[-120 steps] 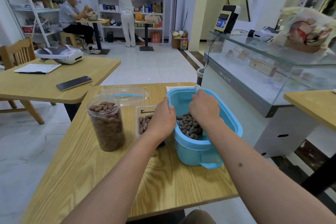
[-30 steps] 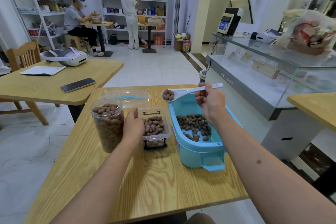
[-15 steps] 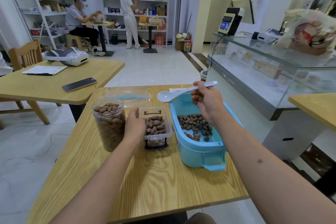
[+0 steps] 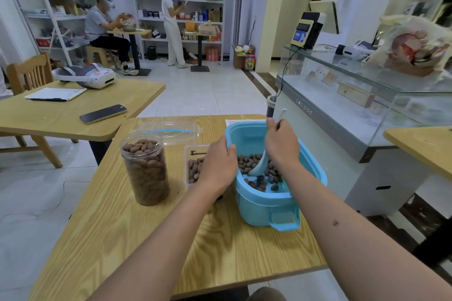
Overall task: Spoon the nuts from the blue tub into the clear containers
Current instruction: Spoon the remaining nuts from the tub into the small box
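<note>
Head view, looking down on a pale wood-grain surface [image 4: 151, 239] with rounded corners. A rounded-rectangle blue plastic tub [image 4: 274, 205] with a smooth thick rim and a latch tab at its near end sits toward the right edge. Oval, ridged brown nuts [image 4: 249, 162] lie loosely over its floor. The right hand [image 4: 281, 144] has its grip clenched around the handle of a glossy white plastic spoon [image 4: 259, 166], whose bowl dips among the nuts. The left hand [image 4: 219, 166] curls its fingers over the tub's left rim, grasping it. Just left of the tub, partly hidden by that hand, a small clear rectangular container [image 4: 194, 166] holds more nuts. Further left stands a tall clear cylindrical jar [image 4: 145, 168] with a ribbed neck, filled to the brim with nuts. A clear lid with a blue band [image 4: 171, 131] lies flat behind the jar. A neighbouring wooden table carries a dark flat phone [image 4: 102, 113].
</note>
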